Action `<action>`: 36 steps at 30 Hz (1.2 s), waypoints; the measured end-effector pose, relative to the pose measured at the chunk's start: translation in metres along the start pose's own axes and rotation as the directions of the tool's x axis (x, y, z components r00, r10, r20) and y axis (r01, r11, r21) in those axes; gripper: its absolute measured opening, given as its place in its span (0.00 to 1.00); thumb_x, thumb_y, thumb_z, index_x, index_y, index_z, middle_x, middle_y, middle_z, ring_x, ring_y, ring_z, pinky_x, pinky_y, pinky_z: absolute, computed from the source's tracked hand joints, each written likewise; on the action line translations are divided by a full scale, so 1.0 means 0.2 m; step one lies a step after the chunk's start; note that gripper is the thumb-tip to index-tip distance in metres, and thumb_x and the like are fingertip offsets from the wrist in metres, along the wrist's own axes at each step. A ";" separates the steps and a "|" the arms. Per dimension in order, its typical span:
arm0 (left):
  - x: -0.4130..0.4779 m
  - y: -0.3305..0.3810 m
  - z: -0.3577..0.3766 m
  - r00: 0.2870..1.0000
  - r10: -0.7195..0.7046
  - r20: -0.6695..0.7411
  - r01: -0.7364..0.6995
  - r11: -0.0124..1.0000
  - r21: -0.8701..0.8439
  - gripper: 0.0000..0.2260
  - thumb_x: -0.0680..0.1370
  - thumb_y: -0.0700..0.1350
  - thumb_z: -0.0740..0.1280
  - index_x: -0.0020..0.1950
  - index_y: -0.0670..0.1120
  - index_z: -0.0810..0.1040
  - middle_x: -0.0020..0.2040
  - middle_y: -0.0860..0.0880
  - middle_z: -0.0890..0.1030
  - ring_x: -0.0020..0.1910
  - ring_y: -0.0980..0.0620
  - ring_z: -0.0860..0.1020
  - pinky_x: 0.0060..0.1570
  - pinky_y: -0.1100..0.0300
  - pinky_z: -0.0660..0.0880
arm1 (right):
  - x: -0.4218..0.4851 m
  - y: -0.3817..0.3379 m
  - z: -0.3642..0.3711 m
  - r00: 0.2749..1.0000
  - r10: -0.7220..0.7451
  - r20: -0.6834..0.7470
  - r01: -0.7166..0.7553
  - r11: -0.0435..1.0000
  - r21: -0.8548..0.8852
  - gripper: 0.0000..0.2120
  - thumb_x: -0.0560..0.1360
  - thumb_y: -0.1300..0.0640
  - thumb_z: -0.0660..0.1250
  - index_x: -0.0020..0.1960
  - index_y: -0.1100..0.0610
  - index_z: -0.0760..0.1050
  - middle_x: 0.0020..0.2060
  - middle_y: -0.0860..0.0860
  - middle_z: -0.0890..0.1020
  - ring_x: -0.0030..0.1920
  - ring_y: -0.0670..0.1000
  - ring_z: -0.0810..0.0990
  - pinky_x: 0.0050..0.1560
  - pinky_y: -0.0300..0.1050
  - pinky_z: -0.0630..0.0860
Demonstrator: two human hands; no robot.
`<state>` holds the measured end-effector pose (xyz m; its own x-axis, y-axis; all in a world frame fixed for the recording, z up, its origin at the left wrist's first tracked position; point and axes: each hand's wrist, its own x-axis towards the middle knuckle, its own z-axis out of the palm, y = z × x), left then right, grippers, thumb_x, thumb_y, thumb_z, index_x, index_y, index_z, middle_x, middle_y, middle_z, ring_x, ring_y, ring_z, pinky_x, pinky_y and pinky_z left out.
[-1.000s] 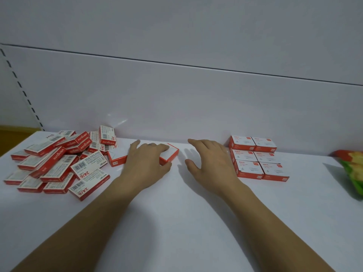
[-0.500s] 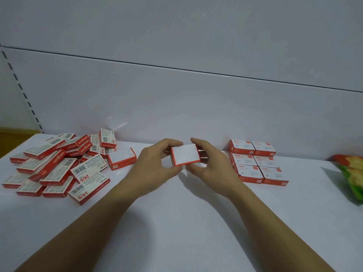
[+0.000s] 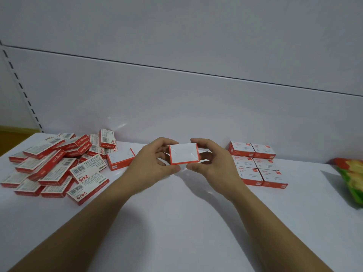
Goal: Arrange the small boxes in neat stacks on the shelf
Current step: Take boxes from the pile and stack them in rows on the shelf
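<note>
holding one small box point(image 3: 184, 154) clear of the shelf point(image 3: 176, 222), plain white face toward the camera. left hand point(image 3: 155, 160) pinches its left edge, right hand point(image 3: 212, 161) pinches its right edge. a second ago it lay flat on the shelf under the left hand, with the right hand spread and empty beside it. half a second ago it was already up in both hands. so: pick done, place pending. likely target is the neat stacks point(image 3: 257, 165) just right of the right hand, by the back panel. another white-faced box point(image 3: 120, 160) sits just left of the left hand. loose pile point(image 3: 53, 163) further left is unsorted, so most of the task remains. green-yellow packet point(image 3: 351, 179) at far right looks uninvolved.
</note>
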<state>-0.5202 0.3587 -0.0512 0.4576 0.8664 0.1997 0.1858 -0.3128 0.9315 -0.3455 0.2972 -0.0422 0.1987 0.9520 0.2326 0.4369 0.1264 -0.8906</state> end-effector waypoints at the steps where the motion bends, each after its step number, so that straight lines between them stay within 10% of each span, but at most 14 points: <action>1: 0.00 0.00 0.00 1.000 0.000 -0.001 0.000 1.000 0.004 0.23 0.67 0.37 0.77 0.58 0.53 0.76 0.49 0.53 0.82 0.43 0.52 0.81 0.43 0.51 0.82 | 0.00 0.00 0.00 1.000 -0.004 0.000 0.004 1.000 -0.006 0.28 0.67 0.67 0.75 0.62 0.48 0.74 0.54 0.44 0.82 0.47 0.47 0.83 0.42 0.36 0.79; 12: -0.05 -0.01 0.03 0.933 0.359 0.005 -0.333 0.862 0.382 0.21 0.70 0.42 0.75 0.61 0.50 0.75 0.48 0.57 0.77 0.45 0.56 0.76 0.47 0.64 0.75 | -0.03 -0.03 0.05 0.986 0.162 0.036 -0.161 0.986 -0.037 0.32 0.68 0.44 0.74 0.69 0.46 0.69 0.54 0.42 0.79 0.52 0.40 0.79 0.49 0.35 0.73; 23: -0.03 -0.01 0.01 0.968 0.241 0.073 -0.251 0.912 0.324 0.22 0.70 0.52 0.76 0.59 0.59 0.71 0.56 0.61 0.73 0.56 0.62 0.73 0.51 0.65 0.76 | -0.01 0.01 0.00 0.927 0.076 0.367 -0.295 0.753 0.588 0.26 0.69 0.60 0.58 0.66 0.64 0.72 0.60 0.63 0.78 0.61 0.62 0.77 0.64 0.59 0.73; 36: -0.02 0.00 0.03 0.982 0.185 -0.041 -0.180 0.977 0.116 0.22 0.65 0.41 0.80 0.53 0.55 0.76 0.54 0.56 0.73 0.52 0.57 0.77 0.37 0.66 0.77 | 0.00 0.00 0.00 0.974 0.184 0.130 -0.222 0.881 0.418 0.10 0.77 0.64 0.63 0.56 0.61 0.80 0.48 0.57 0.85 0.48 0.53 0.83 0.47 0.46 0.79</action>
<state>-0.5172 0.3519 -0.0531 0.4478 0.8088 0.3813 0.2004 -0.5064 0.8387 -0.3450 0.2981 -0.0429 0.1598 0.9871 0.0119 -0.0262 0.0163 -0.9995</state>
